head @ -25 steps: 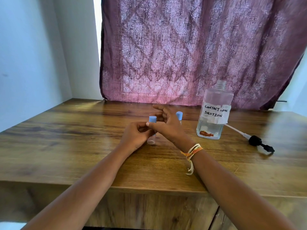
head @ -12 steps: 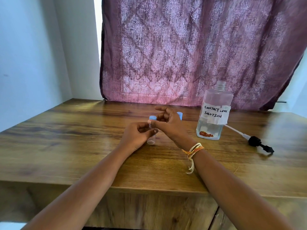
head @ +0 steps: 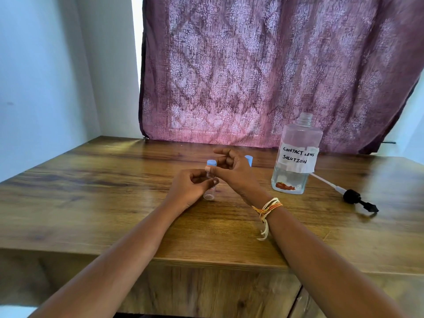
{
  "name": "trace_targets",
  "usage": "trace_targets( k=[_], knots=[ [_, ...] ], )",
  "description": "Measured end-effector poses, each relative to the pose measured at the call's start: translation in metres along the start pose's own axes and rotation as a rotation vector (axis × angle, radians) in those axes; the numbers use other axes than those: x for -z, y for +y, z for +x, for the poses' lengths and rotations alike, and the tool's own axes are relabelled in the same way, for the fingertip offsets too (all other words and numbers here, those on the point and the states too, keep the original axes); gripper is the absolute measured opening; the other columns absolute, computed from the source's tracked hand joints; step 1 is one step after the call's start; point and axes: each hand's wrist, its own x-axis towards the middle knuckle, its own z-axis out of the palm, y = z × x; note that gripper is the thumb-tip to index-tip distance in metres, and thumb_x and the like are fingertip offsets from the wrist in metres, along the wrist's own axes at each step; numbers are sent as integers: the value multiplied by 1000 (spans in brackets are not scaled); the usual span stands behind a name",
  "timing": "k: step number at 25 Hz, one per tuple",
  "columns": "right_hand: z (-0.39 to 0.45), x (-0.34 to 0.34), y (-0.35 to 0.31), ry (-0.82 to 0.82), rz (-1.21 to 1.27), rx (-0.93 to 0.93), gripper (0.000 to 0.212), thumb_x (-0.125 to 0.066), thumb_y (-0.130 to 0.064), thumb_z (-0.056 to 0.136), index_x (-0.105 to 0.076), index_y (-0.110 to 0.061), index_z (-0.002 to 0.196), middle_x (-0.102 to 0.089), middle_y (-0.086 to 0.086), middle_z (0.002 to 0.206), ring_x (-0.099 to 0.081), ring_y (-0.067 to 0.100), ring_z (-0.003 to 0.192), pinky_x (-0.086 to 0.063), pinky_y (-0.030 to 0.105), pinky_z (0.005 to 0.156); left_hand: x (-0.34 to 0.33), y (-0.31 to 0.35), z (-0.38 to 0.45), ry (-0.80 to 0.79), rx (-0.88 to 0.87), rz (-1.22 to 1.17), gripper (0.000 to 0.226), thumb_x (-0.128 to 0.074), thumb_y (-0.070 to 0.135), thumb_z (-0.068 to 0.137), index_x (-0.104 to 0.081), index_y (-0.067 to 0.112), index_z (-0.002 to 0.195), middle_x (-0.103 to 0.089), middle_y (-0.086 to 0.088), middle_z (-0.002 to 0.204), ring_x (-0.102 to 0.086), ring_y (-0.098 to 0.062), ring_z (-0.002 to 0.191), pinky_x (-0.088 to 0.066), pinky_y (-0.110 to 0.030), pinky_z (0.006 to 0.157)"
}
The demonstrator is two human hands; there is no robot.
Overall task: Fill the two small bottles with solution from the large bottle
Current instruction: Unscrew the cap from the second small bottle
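A small clear bottle (head: 210, 194) with a light blue cap (head: 211, 162) stands on the wooden table (head: 91, 203). My left hand (head: 189, 188) is wrapped around its body. My right hand (head: 231, 173) pinches the blue cap with thumb and fingers. Behind my right hand, only the blue cap of a second small bottle (head: 249, 159) shows. The large clear bottle (head: 296, 157), labelled "contact lens solution", stands uncapped at the right with a little liquid at its bottom.
A black pump top with a white tube (head: 351, 198) lies on the table right of the large bottle. A purple curtain (head: 263, 72) hangs behind. The table's front edge runs below my forearms.
My right-hand fingers have shifted on the small bottle's cap, turning slightly. The bottle and my left hand stay in place.
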Motion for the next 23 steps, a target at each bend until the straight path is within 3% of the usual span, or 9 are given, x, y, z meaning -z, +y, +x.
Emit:
trace_targets(
  k=[5, 10, 15, 20, 23],
  knots=[
    [2, 2, 2, -36, 11, -20, 52, -74, 0, 80, -53, -9, 127, -69, 7, 104, -67, 16, 93, -58, 26, 80, -1, 0, 0, 4, 16, -33, 18, -79, 26, 76, -76, 25, 93, -77, 4, 89, -72, -9, 88, -55, -35, 90],
    [2, 1, 1, -5, -17, 0, 46, -77, -3, 77, -57, -4, 118, -67, 1, 85, -68, 9, 76, -54, 17, 70, -1, 1, 0, 27, 6, 16, 23, -79, 27, 76, -76, 20, 99, -77, 4, 91, -70, -7, 88, -52, -27, 84],
    [2, 2, 1, -48, -16, 3, 41, -74, -1, 80, -59, -9, 117, -68, 6, 97, -66, 13, 86, -56, 22, 76, 0, -2, 0, 21, 19, -3, 24, -79, 27, 76, -76, 21, 99, -77, 4, 91, -71, -7, 89, -54, -28, 86],
    [2, 2, 1, -8, -40, -2, 39, -79, -2, 75, -59, -5, 109, -68, 11, 96, -68, 16, 84, -58, 21, 73, -1, -2, 2, 23, -2, 19, 25, -79, 28, 76, -76, 20, 99, -77, 3, 90, -71, -8, 88, -55, -32, 87],
    [3, 2, -2, 43, 24, 14, 31, -78, 0, 76, -61, -6, 102, -69, 6, 90, -68, 9, 80, -55, 17, 72, -1, -3, 3, 34, 28, -2, 24, -80, 29, 74, -76, 21, 96, -77, 3, 91, -72, -10, 89, -55, -34, 90]
  ],
)
